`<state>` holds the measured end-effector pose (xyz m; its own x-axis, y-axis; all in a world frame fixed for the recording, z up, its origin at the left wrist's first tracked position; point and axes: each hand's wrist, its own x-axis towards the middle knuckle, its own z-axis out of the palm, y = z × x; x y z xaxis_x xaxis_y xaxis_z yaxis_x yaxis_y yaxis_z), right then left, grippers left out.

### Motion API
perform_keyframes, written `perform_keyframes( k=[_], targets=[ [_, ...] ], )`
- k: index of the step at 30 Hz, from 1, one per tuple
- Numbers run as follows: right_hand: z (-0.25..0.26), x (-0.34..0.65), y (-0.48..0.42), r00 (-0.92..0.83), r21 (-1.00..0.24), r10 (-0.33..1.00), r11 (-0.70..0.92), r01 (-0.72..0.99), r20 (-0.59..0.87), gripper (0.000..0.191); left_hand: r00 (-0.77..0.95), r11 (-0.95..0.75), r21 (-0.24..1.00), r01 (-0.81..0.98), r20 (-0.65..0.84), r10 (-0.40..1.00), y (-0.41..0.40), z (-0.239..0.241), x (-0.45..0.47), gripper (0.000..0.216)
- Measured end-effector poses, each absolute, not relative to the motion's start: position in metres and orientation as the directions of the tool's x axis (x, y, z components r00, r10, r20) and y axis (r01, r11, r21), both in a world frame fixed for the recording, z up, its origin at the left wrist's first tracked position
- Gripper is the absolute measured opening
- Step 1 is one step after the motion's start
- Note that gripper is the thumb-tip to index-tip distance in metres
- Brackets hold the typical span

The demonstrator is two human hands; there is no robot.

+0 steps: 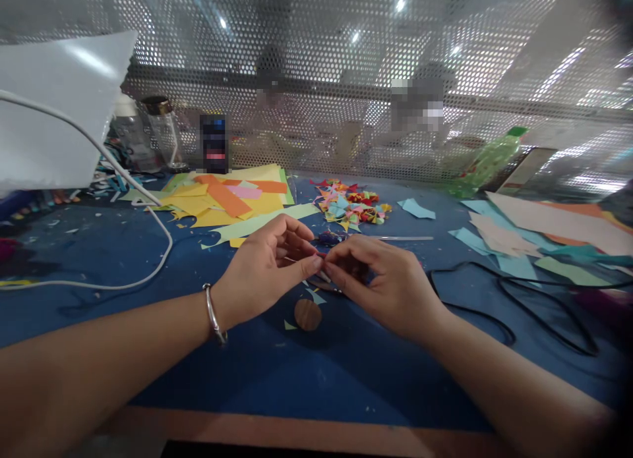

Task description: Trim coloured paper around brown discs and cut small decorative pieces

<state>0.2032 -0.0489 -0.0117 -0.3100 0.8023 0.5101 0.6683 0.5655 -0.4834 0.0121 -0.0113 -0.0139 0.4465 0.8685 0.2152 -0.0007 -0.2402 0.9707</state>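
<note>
My left hand (267, 267), with a silver bracelet at the wrist, pinches a small red piece (321, 254) between thumb and fingertips. My right hand (388, 280) meets it there, its thumb and forefinger closed on the same piece. Most of that piece is hidden by the fingers, so its shape cannot be made out. Just below the fingertips a round brown wood-grained disc (307, 315) lies on the blue table (316, 379). Behind the hands are a dark, partly covered object (330, 238) and a thin clear stick (408, 238). Small paper scraps (315, 296) lie close by.
Several small colourful folded paper pieces (351, 204) form a pile beyond the hands. Yellow and orange paper sheets (212, 201) lie left, more paper (558, 221) right. A white cable (165, 254) and black cable (544, 313) flank the hands. A perforated metal screen (321, 115) stands behind.
</note>
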Motion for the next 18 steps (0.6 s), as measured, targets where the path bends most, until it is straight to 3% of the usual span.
perform_keyframes(
  k=[18],
  targets=[
    [-0.01,0.2033,-0.0487,-0.312,-0.481,0.806,0.561,0.674,0.503,0.009,0.467,-0.202,0.979,-0.012,0.184,0.865,-0.0101,-0.0126,0.0112,0.035]
  ],
)
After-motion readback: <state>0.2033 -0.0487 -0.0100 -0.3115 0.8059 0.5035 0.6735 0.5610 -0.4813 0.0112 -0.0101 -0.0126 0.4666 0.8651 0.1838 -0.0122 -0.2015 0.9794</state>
